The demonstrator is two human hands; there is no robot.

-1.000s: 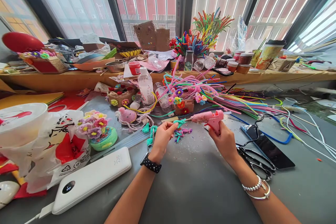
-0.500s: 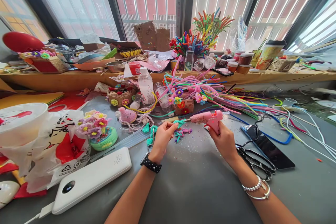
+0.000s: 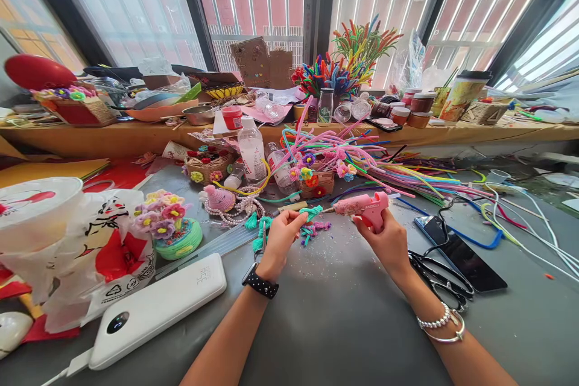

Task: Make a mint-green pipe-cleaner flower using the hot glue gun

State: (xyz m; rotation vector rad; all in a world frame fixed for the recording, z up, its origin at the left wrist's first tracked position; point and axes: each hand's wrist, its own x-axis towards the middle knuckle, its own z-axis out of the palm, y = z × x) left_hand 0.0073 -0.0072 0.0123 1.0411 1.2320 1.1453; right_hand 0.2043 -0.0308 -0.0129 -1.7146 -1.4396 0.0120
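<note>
My left hand (image 3: pixel 284 234) pinches a small teal pipe-cleaner piece (image 3: pixel 312 212) between thumb and fingertips. My right hand (image 3: pixel 384 243) is wrapped round the grip of a pink hot glue gun (image 3: pixel 362 207). The gun's nozzle points left, just by the right end of the teal piece; whether it touches I cannot tell. Below them on the table lies a purple and teal pipe-cleaner piece (image 3: pixel 315 230). Scissors (image 3: pixel 261 237) and more teal pieces (image 3: pixel 252 221) lie left of my left hand, partly behind it.
A white power bank (image 3: pixel 163 309) and a fluffy flower pot (image 3: pixel 178 240) stand left. Pink pipe cleaners (image 3: pixel 362 154) and a clear bottle (image 3: pixel 251 151) are behind. Black-framed glasses (image 3: pixel 441 283) and a phone (image 3: pixel 470 259) lie right of my right hand, with cables beyond.
My right hand and the glue gun have shifted slightly right, drawing the nozzle back a little from the teal piece. My left hand stays nearly still.
</note>
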